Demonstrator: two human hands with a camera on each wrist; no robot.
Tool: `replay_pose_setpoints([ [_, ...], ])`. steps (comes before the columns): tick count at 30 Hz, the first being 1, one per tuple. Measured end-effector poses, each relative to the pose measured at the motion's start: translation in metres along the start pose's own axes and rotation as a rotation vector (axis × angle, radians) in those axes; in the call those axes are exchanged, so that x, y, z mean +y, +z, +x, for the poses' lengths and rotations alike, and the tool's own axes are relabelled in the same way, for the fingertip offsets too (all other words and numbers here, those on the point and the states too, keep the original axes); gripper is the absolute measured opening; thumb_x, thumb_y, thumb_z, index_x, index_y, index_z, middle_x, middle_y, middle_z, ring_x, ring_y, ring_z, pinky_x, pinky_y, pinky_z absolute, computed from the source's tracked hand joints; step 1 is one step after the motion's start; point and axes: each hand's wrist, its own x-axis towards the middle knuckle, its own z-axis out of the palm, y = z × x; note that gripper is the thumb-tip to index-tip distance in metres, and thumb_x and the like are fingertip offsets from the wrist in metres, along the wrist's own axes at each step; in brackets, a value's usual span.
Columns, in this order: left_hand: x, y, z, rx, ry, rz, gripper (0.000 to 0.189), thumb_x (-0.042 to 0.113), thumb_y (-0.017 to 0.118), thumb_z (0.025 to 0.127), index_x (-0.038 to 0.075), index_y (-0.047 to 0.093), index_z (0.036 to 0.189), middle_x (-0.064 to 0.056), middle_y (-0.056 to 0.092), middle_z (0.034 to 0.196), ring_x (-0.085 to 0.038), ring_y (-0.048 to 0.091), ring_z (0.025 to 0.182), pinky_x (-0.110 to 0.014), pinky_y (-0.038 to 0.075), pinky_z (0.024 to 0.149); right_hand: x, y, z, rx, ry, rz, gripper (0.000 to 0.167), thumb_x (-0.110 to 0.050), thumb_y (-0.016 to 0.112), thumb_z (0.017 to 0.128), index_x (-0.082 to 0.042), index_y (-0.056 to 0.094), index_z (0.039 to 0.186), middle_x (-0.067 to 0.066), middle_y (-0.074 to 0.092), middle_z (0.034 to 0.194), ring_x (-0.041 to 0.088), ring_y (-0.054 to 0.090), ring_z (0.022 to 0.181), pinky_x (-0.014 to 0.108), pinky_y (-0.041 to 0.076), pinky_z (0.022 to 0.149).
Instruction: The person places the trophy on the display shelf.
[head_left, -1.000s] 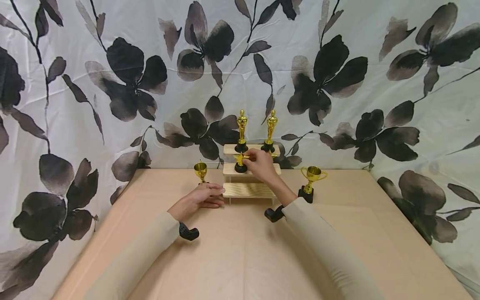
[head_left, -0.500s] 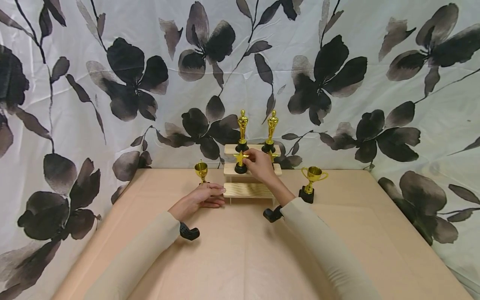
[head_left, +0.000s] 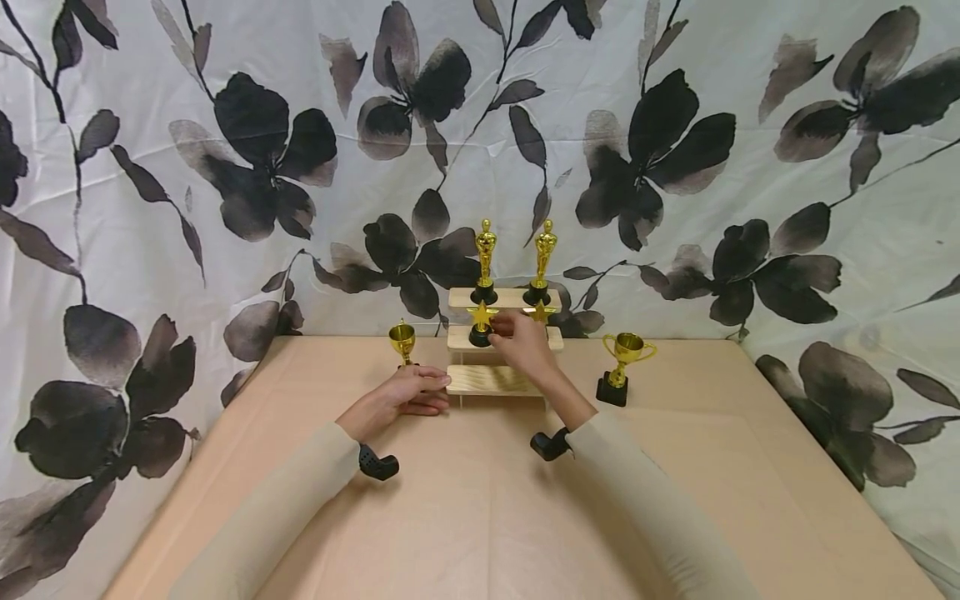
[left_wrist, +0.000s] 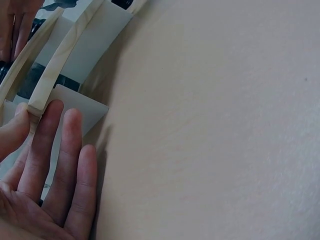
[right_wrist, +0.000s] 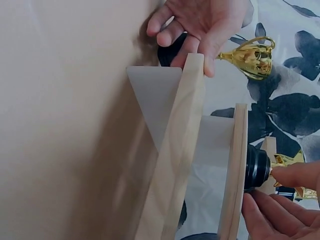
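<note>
A three-tier wooden stand (head_left: 498,381) stands at the back of the table. My left hand (head_left: 405,392) pinches the left end of its lowest shelf (left_wrist: 50,75) between thumb and index finger, the other fingers extended. My right hand (head_left: 531,346) is at the middle shelf (right_wrist: 234,170), its thumb and fingers around the black base (right_wrist: 256,167) of a gold star trophy (head_left: 481,317). That trophy stands upright at the shelf's left side. A second star trophy (head_left: 541,312) is on the right, partly hidden behind my right hand. Two gold figure statuettes (head_left: 486,254) stand on the top shelf.
A gold cup trophy (head_left: 402,339) stands left of the stand, its base hidden by my left hand. Another cup trophy (head_left: 625,350) with a black base is to the right. A floral cloth (head_left: 525,100) hangs behind the table (head_left: 480,500).
My right hand has shifted slightly down and right, from the star's side to the trophy's base, so both stars show more. My left hand has stayed on the lowest shelf.
</note>
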Motion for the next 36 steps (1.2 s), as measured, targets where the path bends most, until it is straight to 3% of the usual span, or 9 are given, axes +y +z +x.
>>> replay_pose_setpoints([
  [8, -0.005, 0.001, -0.001, 0.004, 0.008, -0.027, 0.04, 0.027, 0.07, 0.1, 0.007, 0.064, 0.133, -0.01, 0.078, 0.101, -0.017, 0.077, 0.081, -0.033, 0.065, 0.077, 0.008, -0.004, -0.019, 0.008, -0.042, 0.043, 0.038, -0.004, 0.068, 0.094, 0.003, 0.065, 0.131, 0.02, 0.074, 0.122, 0.034, 0.074, 0.112, 0.042, 0.061, 0.095],
  [15, -0.011, 0.002, 0.0, 0.002, 0.008, -0.108, 0.04, 0.024, 0.071, 0.1, 0.005, 0.063, 0.134, -0.01, 0.077, 0.101, -0.02, 0.077, 0.084, -0.04, 0.065, 0.082, 0.014, -0.015, -0.037, -0.07, -0.096, 0.04, 0.034, -0.002, 0.069, 0.095, 0.002, 0.066, 0.128, 0.018, 0.076, 0.119, 0.033, 0.074, 0.11, 0.043, 0.06, 0.097],
  [22, -0.01, 0.006, -0.003, -0.006, 0.044, -0.166, 0.037, 0.019, 0.069, 0.1, 0.002, 0.062, 0.133, -0.009, 0.075, 0.1, -0.021, 0.077, 0.086, -0.041, 0.065, 0.084, 0.02, -0.033, -0.056, -0.114, -0.066, 0.055, 0.028, -0.006, 0.071, 0.096, -0.002, 0.069, 0.124, 0.016, 0.076, 0.117, 0.03, 0.073, 0.109, 0.042, 0.06, 0.095],
  [27, -0.012, 0.014, -0.002, 0.037, 0.07, -0.204, 0.034, 0.016, 0.068, 0.101, 0.0, 0.062, 0.13, -0.006, 0.076, 0.095, -0.018, 0.077, 0.082, -0.036, 0.065, 0.08, 0.032, -0.053, -0.068, -0.124, -0.051, 0.089, 0.026, -0.011, 0.071, 0.098, -0.003, 0.071, 0.123, 0.013, 0.077, 0.115, 0.03, 0.073, 0.108, 0.034, 0.062, 0.087],
  [31, -0.013, 0.021, -0.001, 0.087, 0.086, -0.221, 0.035, 0.016, 0.068, 0.101, -0.001, 0.062, 0.13, -0.005, 0.077, 0.091, -0.016, 0.077, 0.079, -0.032, 0.065, 0.077, 0.043, -0.068, -0.075, -0.123, -0.07, 0.116, 0.024, -0.011, 0.071, 0.098, -0.003, 0.072, 0.121, 0.014, 0.078, 0.113, 0.03, 0.074, 0.105, 0.025, 0.06, 0.084],
  [36, -0.016, 0.027, -0.002, 0.14, 0.111, -0.229, 0.038, 0.016, 0.066, 0.101, -0.004, 0.061, 0.133, -0.005, 0.078, 0.09, -0.014, 0.076, 0.077, -0.03, 0.064, 0.075, 0.055, -0.084, -0.081, -0.132, -0.097, 0.147, 0.02, -0.011, 0.074, 0.096, -0.003, 0.074, 0.114, 0.016, 0.077, 0.109, 0.024, 0.075, 0.098, 0.021, 0.059, 0.082],
])
